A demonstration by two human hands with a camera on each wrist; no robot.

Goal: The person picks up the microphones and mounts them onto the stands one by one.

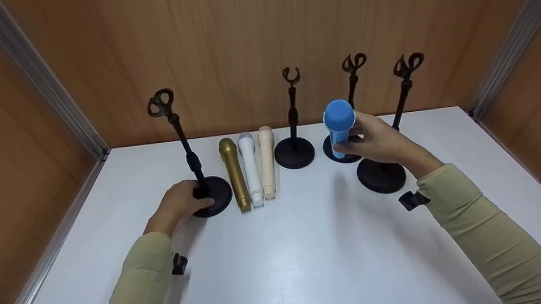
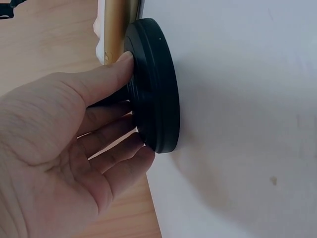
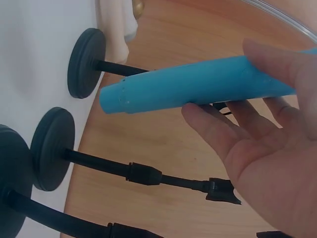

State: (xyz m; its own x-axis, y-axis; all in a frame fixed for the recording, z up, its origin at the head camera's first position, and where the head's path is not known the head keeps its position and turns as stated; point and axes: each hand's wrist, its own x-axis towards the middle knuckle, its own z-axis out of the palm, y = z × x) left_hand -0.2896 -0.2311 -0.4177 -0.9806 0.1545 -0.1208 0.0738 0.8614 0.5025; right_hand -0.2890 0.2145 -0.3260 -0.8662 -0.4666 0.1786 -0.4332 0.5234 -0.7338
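Observation:
On the left, my left hand (image 1: 178, 200) grips a black microphone stand (image 1: 217, 195) low down, thumb against its round base and fingers around the foot of the post. In the left wrist view the base (image 2: 161, 94) rests on the white surface, with the thumb and fingertips touching it. My right hand (image 1: 381, 139) holds a blue microphone (image 1: 339, 115) above the table, its mesh head up. Seen from the right wrist, thumb and fingers pinch the blue body (image 3: 178, 89), tail end free. A gold microphone (image 1: 236, 177) lies just right of the held stand.
Beside the gold one lie a white microphone (image 1: 251, 171) and a cream microphone (image 1: 268, 164). Three more black stands rise behind and to the right: one stand (image 1: 295, 152) at centre, another (image 1: 353, 84) behind the blue microphone, and one (image 1: 382, 176) below the right forearm. Wooden panels (image 1: 250, 49) enclose the table.

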